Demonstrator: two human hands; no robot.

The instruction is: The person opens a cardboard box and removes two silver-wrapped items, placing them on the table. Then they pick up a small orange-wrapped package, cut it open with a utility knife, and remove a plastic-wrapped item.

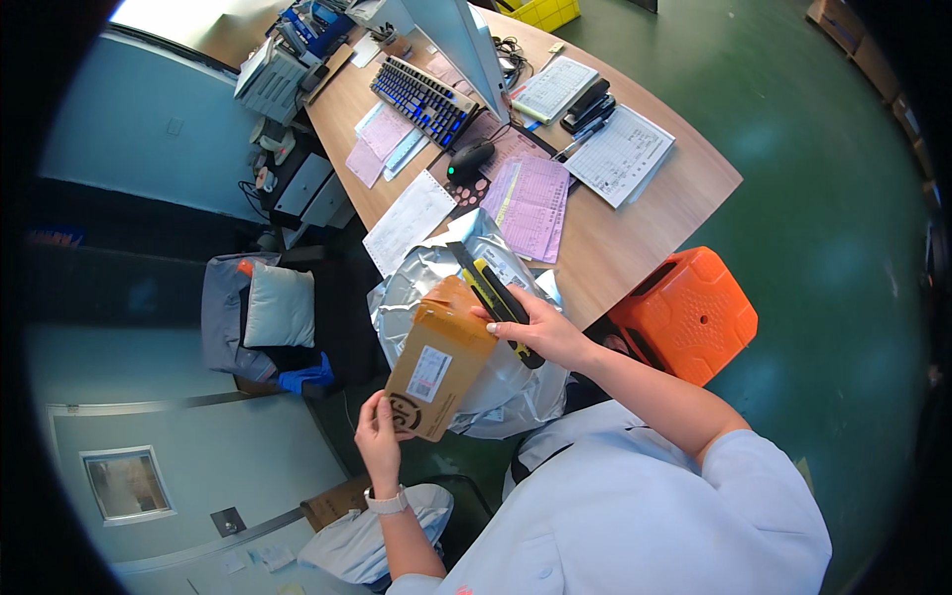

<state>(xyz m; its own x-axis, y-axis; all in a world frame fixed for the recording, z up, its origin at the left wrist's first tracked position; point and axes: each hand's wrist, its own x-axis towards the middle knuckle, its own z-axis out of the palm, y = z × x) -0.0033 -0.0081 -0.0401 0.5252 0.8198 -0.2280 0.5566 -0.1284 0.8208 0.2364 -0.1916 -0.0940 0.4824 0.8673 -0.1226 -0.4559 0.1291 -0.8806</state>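
My left hand (383,435) grips the lower corner of a brown cardboard box (462,364). The box is tilted and bears a white label (429,374), dark printing and brown tape at its upper end. A black and yellow snap-off utility knife (497,297) is held in my right hand (549,331), its front end pointing up and left. The right hand's fingertips also meet the box's upper right edge. Below the box a large silver foil bag (513,401) wraps something round at the desk's edge; the box and my right hand hide part of it.
The wooden desk (692,190) carries a keyboard (424,100), a mouse (470,160), a monitor (465,52) and pink paper forms (529,201). An orange plastic stool (703,316) stands at the right. Left of the desk is a chair with a pale cushion (279,306).
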